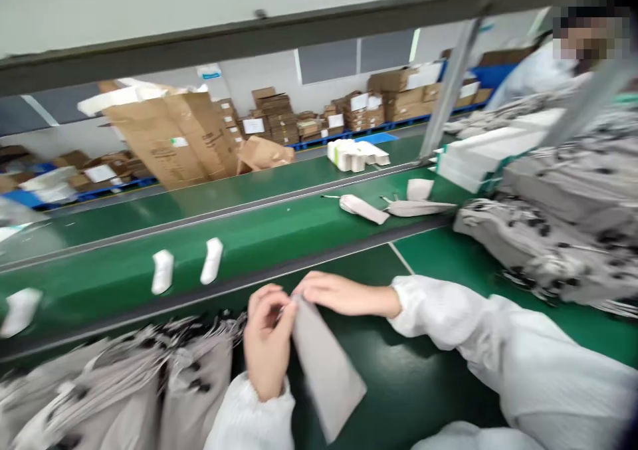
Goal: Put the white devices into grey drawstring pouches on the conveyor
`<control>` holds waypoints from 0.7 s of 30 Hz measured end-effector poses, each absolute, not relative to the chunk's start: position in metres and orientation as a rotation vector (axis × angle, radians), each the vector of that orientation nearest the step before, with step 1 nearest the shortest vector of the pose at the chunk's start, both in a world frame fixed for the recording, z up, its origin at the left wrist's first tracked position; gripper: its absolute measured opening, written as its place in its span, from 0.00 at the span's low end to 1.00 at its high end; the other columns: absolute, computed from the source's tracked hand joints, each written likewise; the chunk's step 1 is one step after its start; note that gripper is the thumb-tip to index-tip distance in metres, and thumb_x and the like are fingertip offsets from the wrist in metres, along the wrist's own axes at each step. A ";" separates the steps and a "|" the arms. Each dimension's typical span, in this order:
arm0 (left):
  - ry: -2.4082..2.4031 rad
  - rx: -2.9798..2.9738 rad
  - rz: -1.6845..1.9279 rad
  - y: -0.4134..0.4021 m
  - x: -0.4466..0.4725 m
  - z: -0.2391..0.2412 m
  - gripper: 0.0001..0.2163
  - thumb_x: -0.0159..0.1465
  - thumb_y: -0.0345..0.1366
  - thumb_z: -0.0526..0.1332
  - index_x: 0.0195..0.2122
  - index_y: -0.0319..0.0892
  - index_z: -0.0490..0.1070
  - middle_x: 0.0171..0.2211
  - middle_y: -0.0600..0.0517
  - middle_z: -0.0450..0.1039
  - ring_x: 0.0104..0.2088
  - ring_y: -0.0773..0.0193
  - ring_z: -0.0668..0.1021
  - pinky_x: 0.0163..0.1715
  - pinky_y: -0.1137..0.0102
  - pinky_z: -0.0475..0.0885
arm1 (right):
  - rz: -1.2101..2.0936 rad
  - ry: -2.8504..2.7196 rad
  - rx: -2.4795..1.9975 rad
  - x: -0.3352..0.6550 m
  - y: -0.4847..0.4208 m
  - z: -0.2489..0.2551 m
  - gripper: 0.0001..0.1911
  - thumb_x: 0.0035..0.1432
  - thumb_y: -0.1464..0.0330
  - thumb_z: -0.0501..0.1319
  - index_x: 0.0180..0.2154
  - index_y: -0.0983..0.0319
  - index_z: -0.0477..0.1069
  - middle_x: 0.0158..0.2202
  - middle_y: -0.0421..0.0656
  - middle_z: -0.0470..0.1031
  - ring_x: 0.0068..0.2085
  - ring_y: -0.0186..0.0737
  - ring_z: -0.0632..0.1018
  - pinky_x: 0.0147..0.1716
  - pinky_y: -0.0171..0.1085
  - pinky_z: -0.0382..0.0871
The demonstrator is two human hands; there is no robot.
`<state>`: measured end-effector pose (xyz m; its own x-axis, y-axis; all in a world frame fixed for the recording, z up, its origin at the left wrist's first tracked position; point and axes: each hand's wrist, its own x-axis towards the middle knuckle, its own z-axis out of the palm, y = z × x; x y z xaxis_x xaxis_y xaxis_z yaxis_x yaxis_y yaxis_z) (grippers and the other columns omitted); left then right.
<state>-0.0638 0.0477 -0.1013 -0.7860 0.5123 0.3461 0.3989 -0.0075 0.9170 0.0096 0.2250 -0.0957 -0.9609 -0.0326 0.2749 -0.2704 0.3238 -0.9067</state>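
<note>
A flat grey drawstring pouch (326,370) hangs slantwise over the dark green worktop, its narrow top end between my two hands. My left hand (269,343) pinches that end with thumb and fingers. From the other side, my right hand (343,295) has its fingers closed on the same top corner. Whatever cord or stopper sits there is covered by my fingers. Left of my left hand lies a pile of grey drawstring pouches (124,390) with black cord stoppers.
A green conveyor belt (279,221) runs across ahead, carrying white packets (212,261) and grey pouches (363,209). More pouches (558,237) are heaped at right, beside a metal post (451,91). Cardboard boxes (179,134) stand beyond. A co-worker (541,71) is at the far right.
</note>
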 end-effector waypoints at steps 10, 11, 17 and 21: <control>1.910 0.572 2.406 0.046 -0.084 -0.077 0.12 0.55 0.37 0.70 0.39 0.42 0.72 0.26 0.58 0.68 0.21 0.72 0.65 0.22 0.73 0.59 | 2.281 -1.677 0.179 0.020 0.264 -0.003 0.03 0.65 0.72 0.53 0.40 0.58 0.63 0.21 0.29 0.46 0.18 0.27 0.48 0.18 0.30 0.42; 1.938 0.606 2.352 0.047 -0.085 -0.081 0.15 0.56 0.37 0.70 0.43 0.43 0.73 0.27 0.57 0.70 0.24 0.70 0.67 0.25 0.73 0.62 | 2.180 -1.636 0.197 0.010 0.270 0.008 0.03 0.66 0.71 0.53 0.39 0.58 0.63 0.21 0.30 0.47 0.18 0.27 0.49 0.18 0.30 0.44; 2.302 0.425 1.894 0.045 -0.102 -0.122 0.27 0.54 0.51 0.70 0.53 0.48 0.72 0.36 0.54 0.75 0.34 0.62 0.75 0.33 0.68 0.71 | 1.491 -1.889 0.188 -0.038 0.302 0.025 0.15 0.68 0.68 0.51 0.56 0.55 0.57 0.34 0.37 0.67 0.32 0.33 0.72 0.33 0.34 0.69; 2.358 0.464 1.804 0.043 -0.101 -0.125 0.29 0.52 0.55 0.69 0.53 0.49 0.72 0.43 0.52 0.75 0.39 0.58 0.77 0.37 0.65 0.73 | 0.990 -2.385 0.029 0.004 0.324 -0.007 0.32 0.64 0.66 0.57 0.66 0.58 0.48 0.60 0.50 0.63 0.54 0.41 0.72 0.49 0.40 0.70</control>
